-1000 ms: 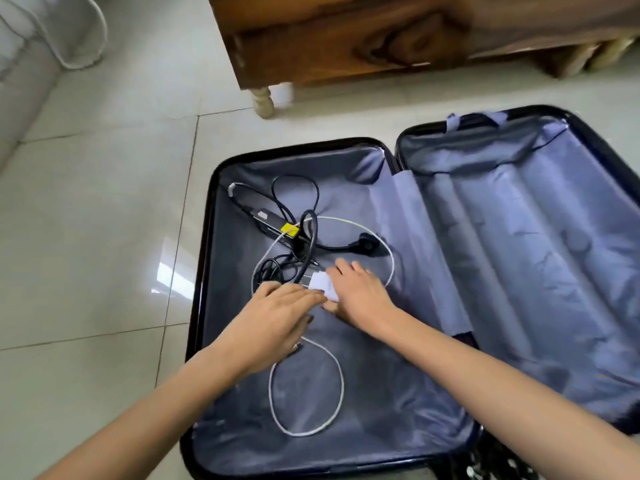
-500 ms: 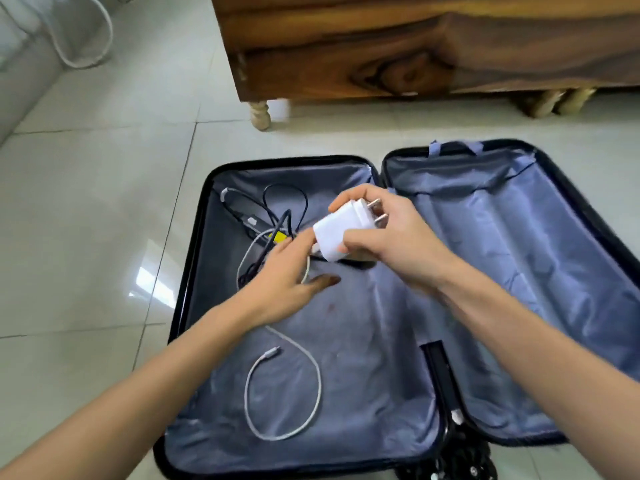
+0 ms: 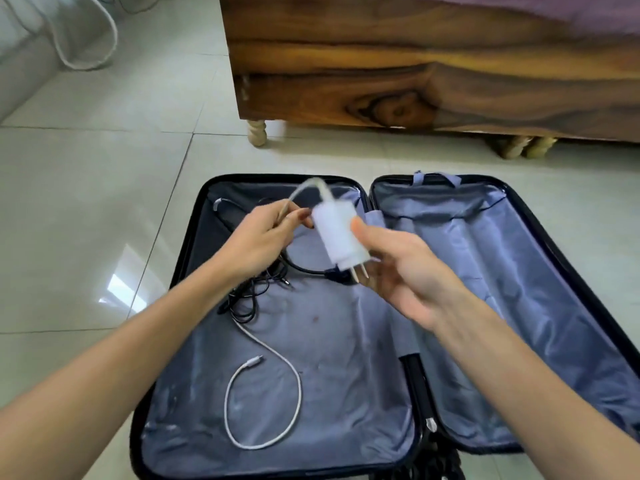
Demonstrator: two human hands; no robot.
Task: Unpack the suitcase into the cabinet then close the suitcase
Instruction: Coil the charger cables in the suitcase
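R hand fingers grasp white charger above open suitcase; L hand fingers pinch its white cable. Black cords tangled beneath hands, L half. Wood furniture beyond.

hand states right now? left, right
left hand: pinches the white cable
right hand: grips the white charger

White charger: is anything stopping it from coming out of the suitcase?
Nothing blocks the white charger itself; the right hand holds it above the open suitcase. But its white cable, pinched by the left hand, runs down past the tangle of black cords on the lining, so it might snag there.
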